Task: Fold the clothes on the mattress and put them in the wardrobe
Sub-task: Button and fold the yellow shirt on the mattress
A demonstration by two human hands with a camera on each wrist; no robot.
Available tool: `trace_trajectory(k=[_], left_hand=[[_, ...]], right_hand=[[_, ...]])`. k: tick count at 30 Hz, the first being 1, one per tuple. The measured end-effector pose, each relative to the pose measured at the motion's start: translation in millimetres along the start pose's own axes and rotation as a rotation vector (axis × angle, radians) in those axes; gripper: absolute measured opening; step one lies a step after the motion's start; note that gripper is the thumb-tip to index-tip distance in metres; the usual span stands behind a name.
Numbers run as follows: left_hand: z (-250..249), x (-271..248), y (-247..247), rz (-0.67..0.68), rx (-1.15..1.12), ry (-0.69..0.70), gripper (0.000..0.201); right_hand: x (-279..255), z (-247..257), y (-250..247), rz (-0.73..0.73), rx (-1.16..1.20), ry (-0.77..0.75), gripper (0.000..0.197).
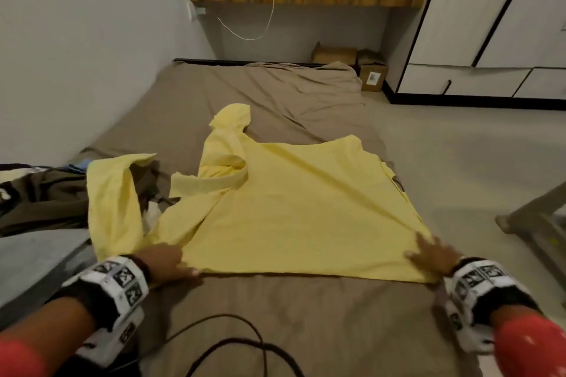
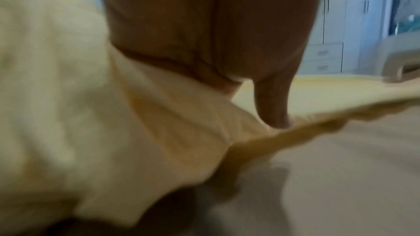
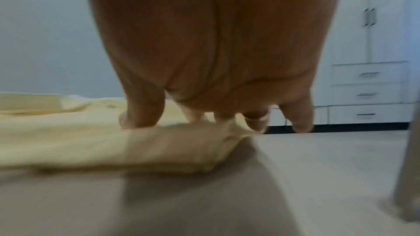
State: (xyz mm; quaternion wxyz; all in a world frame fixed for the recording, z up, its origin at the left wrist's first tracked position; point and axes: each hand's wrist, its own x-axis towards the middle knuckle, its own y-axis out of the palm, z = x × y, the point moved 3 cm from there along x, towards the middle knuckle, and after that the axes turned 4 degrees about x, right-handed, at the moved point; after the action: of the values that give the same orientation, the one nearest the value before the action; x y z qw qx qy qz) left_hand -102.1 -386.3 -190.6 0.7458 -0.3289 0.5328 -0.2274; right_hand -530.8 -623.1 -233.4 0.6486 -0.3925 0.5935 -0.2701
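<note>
I've got the yellow shirt (image 1: pixel 300 217) spread flat on the brown mattress (image 1: pixel 275 315), and my left hand (image 1: pixel 165 263) pinches its near hem corner, thumb pressed on the cloth. Off to the other side, my right hand (image 1: pixel 432 257) pinches the opposite hem corner, fingers curled into the fabric, hem stretched between both grips. The white wardrobe (image 1: pixel 490 24) stands well beyond the right hand.

Pale yellow shirt (image 1: pixel 294 211) is spread mostly flat on the brown-sheeted mattress (image 1: pixel 275 315), hem nearest the camera and pulled fairly taut. One sleeve (image 1: pixel 110 202) flops off to the left over a heap of dark clothes (image 1: pixel 43 196); the other's bunched up top. White wardrobe (image 1: pixel 496 24) stands far right, doors closed.
</note>
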Motion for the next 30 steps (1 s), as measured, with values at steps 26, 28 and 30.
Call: trace_trajectory(k=[26, 28, 30], left_hand=[[82, 160, -152, -0.805, -0.33, -0.202, 0.024], [60, 189, -154, -0.701, -0.285, -0.025, 0.035], [54, 213, -154, -0.588, -0.235, -0.025, 0.047]], right_hand=[[177, 63, -184, -0.363, 0.225, -0.269, 0.031], [190, 82, -190, -0.385, 0.264, -0.289, 0.032], [199, 93, -191, -0.358, 0.309, -0.27, 0.03]])
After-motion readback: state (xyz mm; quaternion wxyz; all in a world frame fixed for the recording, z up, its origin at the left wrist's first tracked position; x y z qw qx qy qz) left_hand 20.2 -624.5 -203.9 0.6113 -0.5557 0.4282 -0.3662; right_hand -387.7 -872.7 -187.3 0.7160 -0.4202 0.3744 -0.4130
